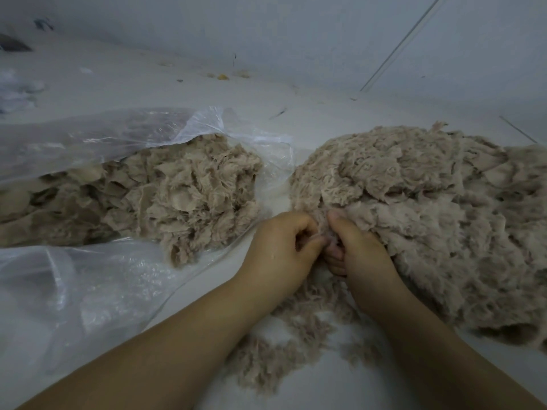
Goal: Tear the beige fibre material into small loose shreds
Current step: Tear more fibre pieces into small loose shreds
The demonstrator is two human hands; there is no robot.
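Loose shreds [284, 344] lie nearest you, between your forearms. Your left hand [278, 250] and right hand [359, 253] both pinch one tuft at the near edge of the beige fibre pile [414, 202], so you seem mid-tear. Next, pull the hands apart.

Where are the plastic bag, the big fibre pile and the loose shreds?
plastic bag [88, 291]: head view, bare clear film near its mouth.
big fibre pile [429, 202]: head view, middle of the mound.
loose shreds [266, 359]: head view, scattered patch between the forearms.
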